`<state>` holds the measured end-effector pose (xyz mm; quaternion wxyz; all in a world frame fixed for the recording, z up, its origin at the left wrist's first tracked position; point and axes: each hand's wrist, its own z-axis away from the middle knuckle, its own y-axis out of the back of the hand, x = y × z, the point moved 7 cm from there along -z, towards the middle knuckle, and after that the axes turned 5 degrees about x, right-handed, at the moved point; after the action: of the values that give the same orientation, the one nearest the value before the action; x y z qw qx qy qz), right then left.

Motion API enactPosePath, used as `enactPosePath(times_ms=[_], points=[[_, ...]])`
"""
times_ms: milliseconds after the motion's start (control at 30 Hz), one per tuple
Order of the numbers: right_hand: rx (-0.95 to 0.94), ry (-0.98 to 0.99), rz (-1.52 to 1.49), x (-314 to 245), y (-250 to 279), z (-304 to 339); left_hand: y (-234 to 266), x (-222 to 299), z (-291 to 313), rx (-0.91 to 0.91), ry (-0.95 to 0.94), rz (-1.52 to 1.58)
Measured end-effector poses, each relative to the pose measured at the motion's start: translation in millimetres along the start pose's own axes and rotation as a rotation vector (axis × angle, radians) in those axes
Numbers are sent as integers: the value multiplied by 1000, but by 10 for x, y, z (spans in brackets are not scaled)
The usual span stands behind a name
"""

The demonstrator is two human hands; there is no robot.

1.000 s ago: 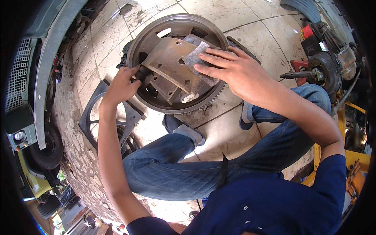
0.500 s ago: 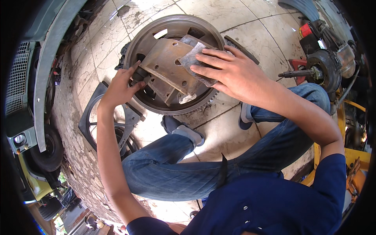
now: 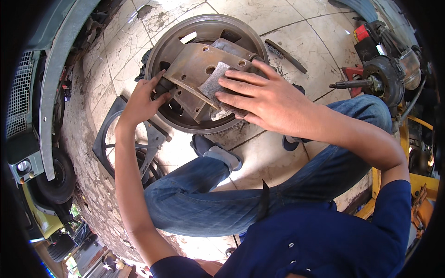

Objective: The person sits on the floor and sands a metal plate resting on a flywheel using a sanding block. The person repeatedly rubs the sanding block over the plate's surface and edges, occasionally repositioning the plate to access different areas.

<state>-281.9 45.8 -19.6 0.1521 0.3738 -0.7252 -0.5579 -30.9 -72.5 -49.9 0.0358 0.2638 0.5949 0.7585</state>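
Note:
A rusty brown brake shoe (image 3: 190,62), its curved metal plate drilled with several holes, lies over a round wheel rim (image 3: 162,34) on the floor. My left hand (image 3: 141,99) is closed at the shoe's left end, thumb and fingers around a dark rounded part (image 3: 163,87). With its fingers stretched side by side, my right hand (image 3: 273,95) presses a piece of grey sandpaper (image 3: 214,78) against the plate. Part of the sandpaper is hidden under those fingers. The shoe's right end is partly covered by my right hand.
A wire brush (image 3: 287,56) lies on the tiles right of the rim. At the left sits a dark metal frame (image 3: 109,139) with a round opening. A hub assembly with a shaft (image 3: 380,83) stands at the right, near a yellow frame (image 3: 375,185). My jeans-clad legs (image 3: 204,204) are close by.
My right hand has slid the sandpaper left and nearer across the plate, toward its near edge. More of the wire brush shows. My left hand keeps its hold.

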Motion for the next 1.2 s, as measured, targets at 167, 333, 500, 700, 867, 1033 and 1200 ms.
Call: enactPosePath(times_ms=[167,333,500,700,867,1033,1200], points=[[41,-69,74,195,-40,-1,21,69,5,5,28,2],[40,9,29,11,-3,-31,-5,123,-12,16,36,-46],[38,0,-10,48,-32,-67,-48,71,-20,19,60,-93],[70,37,-70,15,-64,-12,302,297,125,31,-45,-32],[82,92,-134,-22,-90,-57,337,1031,179,61,-298,156],[122,97,-193,58,-62,-48,270,1354,190,-9,-422,106],[101,145,-115,66,12,15,275,1253,155,19,-411,152]])
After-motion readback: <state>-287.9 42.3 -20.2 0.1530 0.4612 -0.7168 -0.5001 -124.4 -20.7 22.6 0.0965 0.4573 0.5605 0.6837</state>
